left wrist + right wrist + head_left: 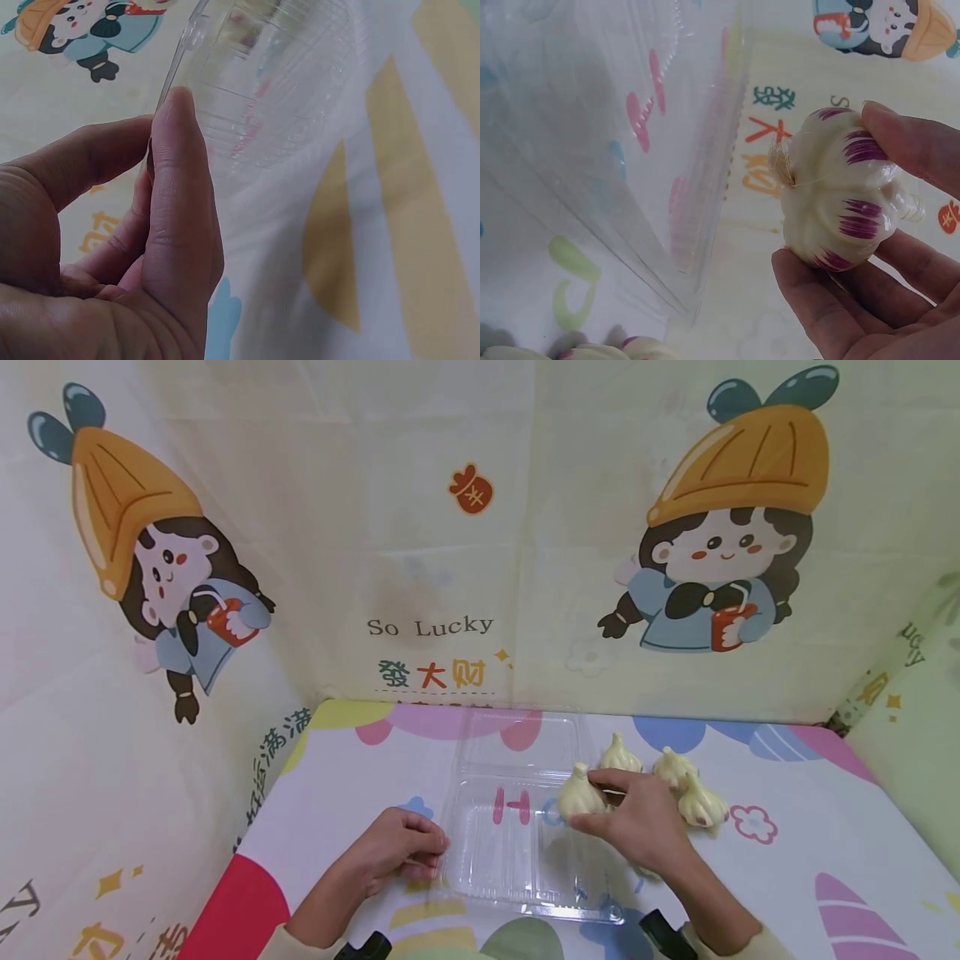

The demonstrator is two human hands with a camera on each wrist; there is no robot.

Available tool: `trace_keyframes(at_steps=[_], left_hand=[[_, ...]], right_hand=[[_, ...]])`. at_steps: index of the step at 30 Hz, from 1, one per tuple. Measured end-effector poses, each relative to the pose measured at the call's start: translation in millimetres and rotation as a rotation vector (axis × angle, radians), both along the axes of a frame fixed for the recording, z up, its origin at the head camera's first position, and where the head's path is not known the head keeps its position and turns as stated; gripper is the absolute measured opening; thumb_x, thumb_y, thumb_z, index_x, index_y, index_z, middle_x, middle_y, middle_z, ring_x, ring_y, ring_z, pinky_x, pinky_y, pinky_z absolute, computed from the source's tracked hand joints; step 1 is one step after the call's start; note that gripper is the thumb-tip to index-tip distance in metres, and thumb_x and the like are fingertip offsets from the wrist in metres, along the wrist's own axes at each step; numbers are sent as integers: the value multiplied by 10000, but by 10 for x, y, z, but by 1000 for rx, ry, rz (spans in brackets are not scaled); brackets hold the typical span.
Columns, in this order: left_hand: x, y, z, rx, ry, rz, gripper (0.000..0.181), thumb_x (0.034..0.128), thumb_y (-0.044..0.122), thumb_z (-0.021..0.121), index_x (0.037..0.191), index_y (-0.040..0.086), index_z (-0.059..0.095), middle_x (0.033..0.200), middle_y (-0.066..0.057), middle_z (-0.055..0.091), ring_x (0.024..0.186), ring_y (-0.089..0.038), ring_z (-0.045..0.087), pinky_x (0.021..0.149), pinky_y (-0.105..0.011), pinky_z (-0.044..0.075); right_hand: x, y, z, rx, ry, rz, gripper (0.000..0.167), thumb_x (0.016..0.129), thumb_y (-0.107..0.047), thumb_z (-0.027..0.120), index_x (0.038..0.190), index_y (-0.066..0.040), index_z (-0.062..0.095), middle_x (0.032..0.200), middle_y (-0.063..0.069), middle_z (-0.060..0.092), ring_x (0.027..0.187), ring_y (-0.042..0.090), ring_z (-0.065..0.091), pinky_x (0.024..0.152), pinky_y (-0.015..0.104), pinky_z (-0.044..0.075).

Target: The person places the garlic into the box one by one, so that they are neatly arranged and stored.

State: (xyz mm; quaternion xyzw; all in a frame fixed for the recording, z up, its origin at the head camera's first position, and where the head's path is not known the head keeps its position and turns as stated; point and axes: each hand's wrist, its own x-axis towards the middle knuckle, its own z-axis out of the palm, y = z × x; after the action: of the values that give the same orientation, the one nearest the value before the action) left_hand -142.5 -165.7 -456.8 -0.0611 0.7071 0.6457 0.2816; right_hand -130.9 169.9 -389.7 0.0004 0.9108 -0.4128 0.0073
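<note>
A clear plastic clamshell box (540, 910) lies with its lid (517, 743) folded back on the far side. At its left edge my left hand (393, 847) pinches the rim between thumb and fingers; the left wrist view shows the transparent wall (255, 97) at the fingertips. My right hand (647, 818) grips a garlic bulb (579, 795) above the box's right part. Up close the held bulb (840, 191) is cream with purple streaks and a tuft of roots. More garlic bulbs, one (617, 753) behind the right hand and another (703, 803) to its right, rest on the table.
A patterned cloth (780, 893) covers the table. A printed curtain (562, 568) stands upright behind it, with further cloth walls to the left (112, 793) and right (900, 727). Something pale under the right wrist is mostly hidden.
</note>
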Motion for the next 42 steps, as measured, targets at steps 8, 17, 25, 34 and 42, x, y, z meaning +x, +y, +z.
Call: trace_keyframes(at_steps=[8,17,25,34,42], left_hand=[[-12,-17,2,11,-11,-19,161,929,96,762,962,-60,740,716,-38,707,621,-103,688,632,-270,651],[-13,-33,-18,36,-10,-41,170,925,98,766,960,-66,737,717,-40,706,624,-109,687,636,-270,651],[-25,-24,-29,41,-13,-45,179,931,93,757,966,-81,733,713,-39,704,620,-110,685,627,-266,649],[-49,-33,-29,45,-9,-43,161,929,93,760,951,-65,735,712,-41,704,623,-110,682,625,-263,647],[-48,-29,-39,52,-28,-42,137,932,87,756,946,-49,738,722,-39,707,634,-112,682,634,-265,649]], right_hand=[[-78,-66,-2,-33,17,76,626,697,-304,973,1224,-42,759,1187,122,776,1052,272,766,880,404,645],[-191,-150,-19,-66,-19,158,559,665,-249,980,1162,-81,789,1180,88,779,1026,249,773,850,359,653],[-282,-255,-41,-81,-33,231,562,663,-194,972,1163,-27,778,1151,107,786,977,215,765,837,338,653],[-386,-393,-70,-90,-61,297,585,663,-197,975,1189,-37,775,1171,108,780,969,223,761,819,311,649],[-417,-483,-119,-106,-70,339,580,651,-196,978,1167,-24,775,1113,116,788,919,174,759,760,251,623]])
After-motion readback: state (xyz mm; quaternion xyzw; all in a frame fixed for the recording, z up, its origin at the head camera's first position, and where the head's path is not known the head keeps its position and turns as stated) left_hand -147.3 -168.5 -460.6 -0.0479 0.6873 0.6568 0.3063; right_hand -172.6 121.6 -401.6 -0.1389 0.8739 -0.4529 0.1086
